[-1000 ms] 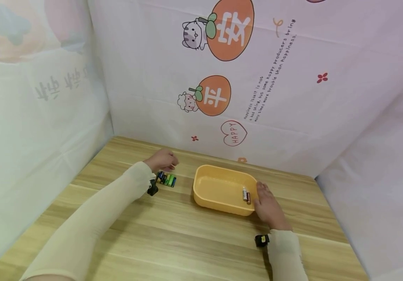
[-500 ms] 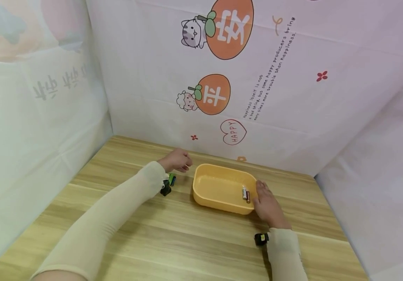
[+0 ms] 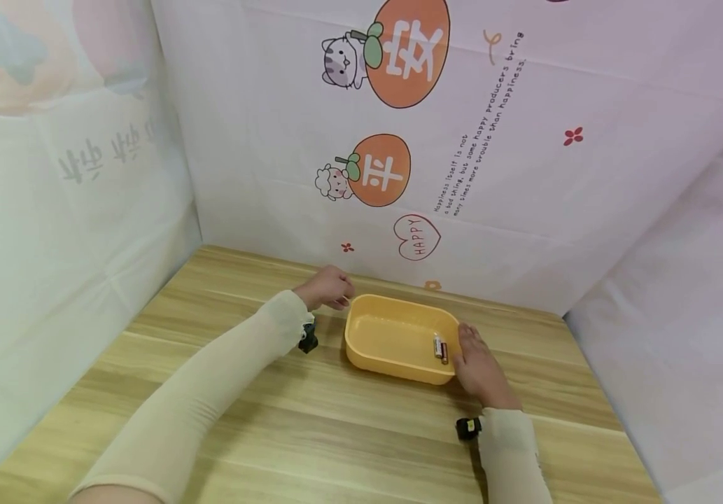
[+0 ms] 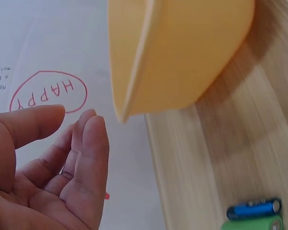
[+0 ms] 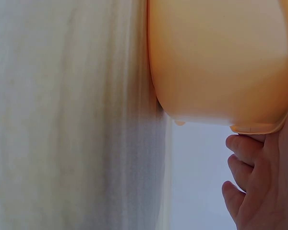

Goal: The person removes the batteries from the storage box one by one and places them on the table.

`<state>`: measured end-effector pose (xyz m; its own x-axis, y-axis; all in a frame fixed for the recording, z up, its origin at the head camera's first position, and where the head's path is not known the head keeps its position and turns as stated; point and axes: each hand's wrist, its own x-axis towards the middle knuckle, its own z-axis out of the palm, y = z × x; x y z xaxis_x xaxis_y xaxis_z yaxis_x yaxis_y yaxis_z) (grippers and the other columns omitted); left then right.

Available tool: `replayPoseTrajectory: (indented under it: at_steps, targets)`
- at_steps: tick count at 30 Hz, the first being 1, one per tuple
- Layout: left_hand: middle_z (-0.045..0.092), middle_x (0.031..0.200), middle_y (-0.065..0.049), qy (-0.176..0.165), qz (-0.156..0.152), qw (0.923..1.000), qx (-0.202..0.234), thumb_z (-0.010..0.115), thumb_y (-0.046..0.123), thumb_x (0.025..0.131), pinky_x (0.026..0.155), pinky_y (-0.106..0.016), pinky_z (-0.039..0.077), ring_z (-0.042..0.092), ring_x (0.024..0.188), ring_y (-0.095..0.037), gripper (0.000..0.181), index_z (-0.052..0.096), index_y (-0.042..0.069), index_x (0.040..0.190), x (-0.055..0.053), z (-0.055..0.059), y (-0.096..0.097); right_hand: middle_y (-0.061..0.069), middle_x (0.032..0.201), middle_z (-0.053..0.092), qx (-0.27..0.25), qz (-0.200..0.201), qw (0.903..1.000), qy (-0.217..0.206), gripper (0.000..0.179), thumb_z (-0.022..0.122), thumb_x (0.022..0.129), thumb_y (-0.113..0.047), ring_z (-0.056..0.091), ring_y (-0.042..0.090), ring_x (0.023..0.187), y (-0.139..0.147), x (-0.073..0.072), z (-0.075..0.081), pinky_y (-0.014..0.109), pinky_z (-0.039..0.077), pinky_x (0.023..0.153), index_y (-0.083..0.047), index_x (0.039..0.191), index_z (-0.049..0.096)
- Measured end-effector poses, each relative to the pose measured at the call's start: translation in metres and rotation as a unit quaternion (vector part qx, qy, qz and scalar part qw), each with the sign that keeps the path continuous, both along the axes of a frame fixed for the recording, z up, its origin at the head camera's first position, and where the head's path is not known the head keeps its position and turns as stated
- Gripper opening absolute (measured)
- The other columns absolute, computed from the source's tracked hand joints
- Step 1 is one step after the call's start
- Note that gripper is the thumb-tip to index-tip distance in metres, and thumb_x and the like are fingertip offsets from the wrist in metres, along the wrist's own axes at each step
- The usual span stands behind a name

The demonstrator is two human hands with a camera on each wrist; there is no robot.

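My left hand [image 3: 328,287] hovers just off the left end of a yellow plastic tray [image 3: 392,374]. In the left wrist view its thumb and fingers are bent loosely toward each other, with a gap and nothing between them. A blue battery [image 4: 254,209] and a green battery [image 4: 254,224] lie on the table below it; in the head view the left wrist hides them. Against the tray's right end rests my right hand [image 3: 482,371], its fingers extended along the outside by the rim. Inside the tray, near that end, lie a white battery [image 3: 438,347] and a brown battery [image 3: 444,353].
The wood-grain table [image 3: 311,434] runs back to a printed white curtain [image 3: 260,140], close behind the tray. More white cloth hangs at the left and right sides. A small black camera [image 3: 308,337] sits on the left wrist, another camera [image 3: 468,428] on the right.
My left hand has moved right, from above the row of batteries to the tray's left end, and its wrist now covers that row. The right hand and the tray have stayed put.
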<state>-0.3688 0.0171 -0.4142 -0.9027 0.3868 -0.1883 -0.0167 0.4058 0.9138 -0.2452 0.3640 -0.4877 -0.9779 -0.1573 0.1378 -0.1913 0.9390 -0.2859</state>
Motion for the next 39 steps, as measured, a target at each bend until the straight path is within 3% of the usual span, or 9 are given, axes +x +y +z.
replayPoseTrajectory:
  at_steps: [5, 12, 19, 27, 39]
  targets:
    - [0.064, 0.104, -0.017, -0.007, -0.006, 0.9998, 0.015, 0.062, 0.007, 0.093, 0.082, -0.045, 0.057, 0.067, 0.088, -0.029, 0.016, 0.066, -0.003, 0.104, 0.000, -0.001, 0.014, 0.025, 0.156, 0.018, -0.001, 0.001, 1.0000, 0.003, 0.058, 0.035, 0.102, -0.016, 0.010, 0.041, 0.144, 0.002, -0.002, -0.002, 0.052, 0.013, 0.116, 0.009, 0.150, 0.015]
    - [0.065, 0.099, -0.015, -0.012, -0.008, 0.9996, 0.025, 0.066, 0.007, 0.091, 0.072, -0.037, 0.060, 0.067, 0.080, -0.024, 0.012, 0.068, 0.000, 0.101, 0.000, -0.006, 0.030, 0.026, 0.156, 0.019, 0.004, 0.005, 0.9999, 0.008, 0.060, 0.036, 0.100, -0.014, 0.010, 0.041, 0.144, 0.003, -0.005, -0.006, 0.053, 0.013, 0.116, 0.010, 0.150, 0.015]
    - [0.063, 0.112, -0.023, -0.034, -0.028, 0.9977, 0.051, 0.065, 0.006, 0.091, 0.084, -0.045, 0.056, 0.066, 0.093, -0.033, 0.025, 0.064, -0.008, 0.112, 0.001, -0.009, 0.046, 0.025, 0.156, 0.020, 0.004, 0.000, 1.0000, 0.008, 0.060, 0.036, 0.099, -0.014, 0.011, 0.040, 0.144, 0.003, -0.004, -0.005, 0.052, 0.014, 0.116, 0.009, 0.151, 0.015]
    - [0.063, 0.101, -0.020, -0.047, -0.030, 0.9949, 0.084, 0.063, 0.002, 0.091, 0.085, -0.049, 0.055, 0.064, 0.099, -0.042, 0.011, 0.063, -0.004, 0.100, 0.006, -0.013, 0.068, 0.024, 0.156, 0.019, 0.003, -0.003, 1.0000, 0.003, 0.060, 0.036, 0.099, -0.014, 0.010, 0.039, 0.145, 0.003, -0.004, -0.005, 0.052, 0.013, 0.116, 0.008, 0.151, 0.015]
    - [0.064, 0.091, -0.014, -0.061, -0.027, 0.9938, 0.089, 0.065, 0.002, 0.089, 0.078, -0.044, 0.058, 0.068, 0.085, -0.032, 0.017, 0.067, -0.008, 0.103, 0.013, -0.023, 0.094, 0.024, 0.156, 0.019, 0.005, -0.001, 1.0000, 0.006, 0.060, 0.036, 0.100, -0.015, 0.011, 0.040, 0.144, 0.003, -0.004, -0.006, 0.051, 0.013, 0.117, 0.008, 0.151, 0.015]
